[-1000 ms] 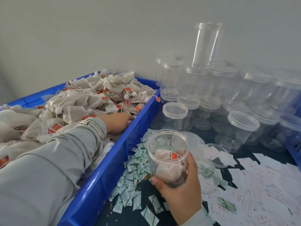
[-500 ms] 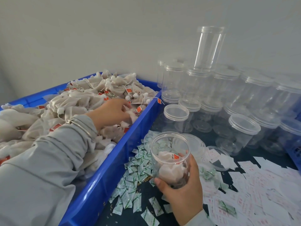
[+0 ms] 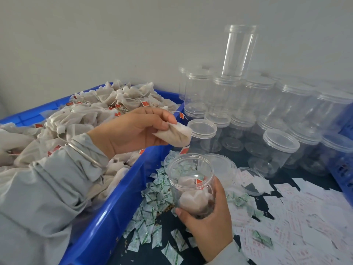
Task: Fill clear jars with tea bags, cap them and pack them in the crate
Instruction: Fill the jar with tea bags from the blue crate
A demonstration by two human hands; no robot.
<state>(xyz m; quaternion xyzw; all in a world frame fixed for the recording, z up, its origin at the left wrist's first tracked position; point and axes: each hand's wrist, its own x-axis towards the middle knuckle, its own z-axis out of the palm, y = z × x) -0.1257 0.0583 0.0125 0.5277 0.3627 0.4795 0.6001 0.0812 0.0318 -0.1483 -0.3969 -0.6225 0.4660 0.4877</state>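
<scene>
Tea bag (image 3: 174, 135), red tag (image 3: 184, 150), writing unreadable

a small packing workshop: blue bin (image 3: 107, 222) of tea bags (image 3: 122, 96), stacked empty jars (image 3: 267, 104), loose labels (image 3: 305, 217)

1. No text, brand or number can be read anywhere in the head view.
2. Red tags (image 3: 144, 103) on the tea bags in the blue bin (image 3: 107, 217): plain red squares at this size; any print is too small to tell.
3. Small sachets (image 3: 150, 199) scattered on the dark table beside the bin: green marks on white, illegible.
4. White paper slips (image 3: 298, 226) spread at the right: red print in blocks, blurred, no character legible.
5. Clear jars (image 3: 275, 150) and lids: no label visible.
</scene>
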